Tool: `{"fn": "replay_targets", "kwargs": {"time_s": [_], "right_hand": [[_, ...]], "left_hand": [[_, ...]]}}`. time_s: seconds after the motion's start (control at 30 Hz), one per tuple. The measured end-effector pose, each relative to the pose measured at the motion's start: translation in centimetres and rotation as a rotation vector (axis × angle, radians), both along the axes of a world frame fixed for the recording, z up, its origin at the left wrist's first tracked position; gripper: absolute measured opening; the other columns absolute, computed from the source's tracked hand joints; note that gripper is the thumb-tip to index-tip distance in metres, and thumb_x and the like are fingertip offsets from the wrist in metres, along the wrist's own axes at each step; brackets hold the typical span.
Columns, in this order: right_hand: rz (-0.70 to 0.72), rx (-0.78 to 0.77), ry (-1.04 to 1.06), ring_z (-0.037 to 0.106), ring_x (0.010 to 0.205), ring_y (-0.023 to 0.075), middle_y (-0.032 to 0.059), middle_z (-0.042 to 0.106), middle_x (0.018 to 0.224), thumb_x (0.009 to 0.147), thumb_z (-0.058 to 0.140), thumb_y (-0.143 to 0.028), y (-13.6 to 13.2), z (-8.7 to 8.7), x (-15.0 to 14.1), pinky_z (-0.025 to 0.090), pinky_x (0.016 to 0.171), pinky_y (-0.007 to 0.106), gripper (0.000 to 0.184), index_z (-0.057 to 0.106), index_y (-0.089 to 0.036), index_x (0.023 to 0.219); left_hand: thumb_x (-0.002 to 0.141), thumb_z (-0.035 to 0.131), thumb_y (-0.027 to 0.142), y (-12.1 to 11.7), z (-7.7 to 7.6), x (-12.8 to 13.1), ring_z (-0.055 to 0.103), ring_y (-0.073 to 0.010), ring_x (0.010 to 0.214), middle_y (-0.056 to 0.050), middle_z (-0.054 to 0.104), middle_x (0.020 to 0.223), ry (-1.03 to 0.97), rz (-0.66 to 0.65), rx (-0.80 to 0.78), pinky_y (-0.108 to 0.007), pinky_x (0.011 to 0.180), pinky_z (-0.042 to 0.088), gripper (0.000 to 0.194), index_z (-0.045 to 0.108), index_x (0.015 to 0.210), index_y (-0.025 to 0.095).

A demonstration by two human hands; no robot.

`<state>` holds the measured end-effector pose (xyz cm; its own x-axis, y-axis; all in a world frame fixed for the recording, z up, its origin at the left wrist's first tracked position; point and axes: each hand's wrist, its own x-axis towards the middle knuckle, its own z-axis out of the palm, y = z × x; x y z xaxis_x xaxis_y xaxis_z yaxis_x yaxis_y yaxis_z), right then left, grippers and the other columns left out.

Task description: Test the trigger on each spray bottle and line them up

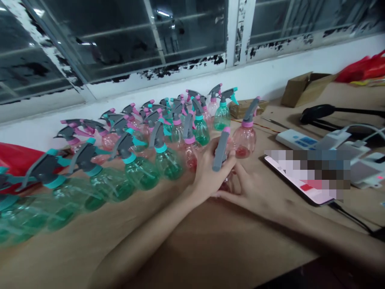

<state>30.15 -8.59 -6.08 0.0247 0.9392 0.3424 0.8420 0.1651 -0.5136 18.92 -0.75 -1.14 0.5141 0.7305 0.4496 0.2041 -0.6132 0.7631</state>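
Observation:
Both of my hands are closed around one pink spray bottle with a grey trigger head. My left hand wraps the neck just below the head, while my right hand grips the bottle's body from the right. Most of that body is hidden by my fingers. Just behind my hands stands another pink spray bottle, upright and apart from them. To the left, close to my left hand, are a pink bottle and a green spray bottle.
Rows of green and pink spray bottles fill the left and back of the table. At right lie a tablet-like device with a cable, a white power strip with plugs, and black headphones. A cardboard box stands behind.

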Motion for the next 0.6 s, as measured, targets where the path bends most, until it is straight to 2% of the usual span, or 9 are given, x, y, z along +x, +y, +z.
{"fn": "replay_targets", "kwargs": {"time_s": [0.07, 0.17, 0.3, 0.4, 0.47, 0.6], "right_hand": [[-0.036, 0.014, -0.055, 0.064, 0.082, 0.0329, 0.0145, 0.064, 0.093, 0.075, 0.05, -0.067, 0.3, 0.3, 0.9, 0.05, 0.062, 0.043, 0.068, 0.043, -0.014, 0.118], [-0.007, 0.059, -0.121, 0.06, 0.094, 0.0346, 0.0189, 0.061, 0.106, 0.076, 0.049, -0.067, 0.7, 0.7, 2.1, 0.049, 0.073, 0.045, 0.064, 0.046, -0.013, 0.111], [0.056, 0.074, -0.139, 0.061, 0.089, 0.0307, 0.0135, 0.061, 0.098, 0.079, 0.049, -0.061, 1.8, 0.8, 3.6, 0.048, 0.075, 0.046, 0.052, 0.047, -0.017, 0.106], [0.063, 0.108, -0.182, 0.058, 0.095, 0.0312, 0.0138, 0.059, 0.102, 0.078, 0.053, -0.055, 3.0, 1.0, 4.3, 0.047, 0.08, 0.048, 0.049, 0.046, -0.017, 0.109], [0.04, 0.106, -0.209, 0.054, 0.102, 0.0324, 0.0148, 0.057, 0.107, 0.077, 0.055, -0.055, 3.9, 1.3, 4.6, 0.044, 0.085, 0.049, 0.051, 0.048, -0.016, 0.109], [-0.03, -0.003, -0.278, 0.05, 0.109, 0.0346, 0.0166, 0.058, 0.106, 0.075, 0.056, -0.057, 5.3, 2.5, 4.3, 0.041, 0.089, 0.049, 0.053, 0.052, -0.014, 0.107]], "left_hand": [[0.082, 0.058, 0.027, 0.5, 0.6, 0.8, 0.063, -0.0216, 0.094, -0.007, 0.066, 0.104, 0.027, -0.075, -0.016, -0.035, 0.083, 0.05, 0.025, 0.056, 0.106, 0.019], [0.08, 0.063, 0.034, 1.0, 1.6, 0.8, 0.06, -0.0249, 0.104, -0.009, 0.062, 0.115, 0.115, -0.189, -0.024, -0.039, 0.09, 0.047, 0.042, 0.051, 0.118, 0.02], [0.077, 0.066, 0.037, 0.8, 2.2, -0.9, 0.052, -0.0287, 0.117, -0.009, 0.055, 0.129, 0.239, -0.21, -0.043, -0.046, 0.098, 0.042, 0.066, 0.036, 0.134, 0.024], [0.08, 0.063, 0.038, -0.1, 1.7, -3.0, 0.039, -0.0279, 0.129, -0.008, 0.042, 0.142, 0.279, -0.136, -0.05, -0.049, 0.106, 0.033, 0.066, 0.031, 0.137, 0.027], [0.083, 0.059, 0.036, -0.7, 1.0, -4.5, 0.042, -0.0256, 0.128, -0.007, 0.042, 0.142, 0.323, -0.103, -0.083, -0.047, 0.106, 0.034, 0.062, 0.031, 0.137, 0.026], [0.085, 0.055, 0.03, -1.8, -1.1, -7.2, 0.048, -0.0218, 0.122, -0.005, 0.047, 0.137, 0.351, -0.073, -0.171, -0.043, 0.103, 0.039, 0.049, 0.037, 0.13, 0.028]]}}
